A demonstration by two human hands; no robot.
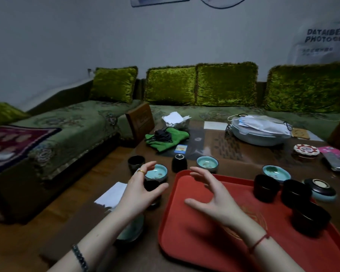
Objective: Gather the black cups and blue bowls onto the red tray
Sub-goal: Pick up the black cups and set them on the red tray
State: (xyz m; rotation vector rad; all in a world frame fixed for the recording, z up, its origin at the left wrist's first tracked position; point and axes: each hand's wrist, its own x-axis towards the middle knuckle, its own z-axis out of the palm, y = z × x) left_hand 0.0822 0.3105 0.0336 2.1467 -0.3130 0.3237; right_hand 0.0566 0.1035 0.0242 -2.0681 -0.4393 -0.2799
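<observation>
Farthest left of the red tray [194, 242], a lone black cup [136, 163] is standing on the counter [241, 163]. My left grip [143, 185] is hovering just left of the tray, fingers spread apart around a second black cup [152, 191], with a blue bowl [157, 171] just beyond. My right grip [214, 195] is hanging over the tray's left half, fingers apart, holding nothing. Three black cups [266, 187] are standing on the tray's right side.

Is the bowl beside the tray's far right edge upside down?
Yes, upside down. The bowl shows its dark underside and round foot ring on top, and its blue rim faces down.
</observation>
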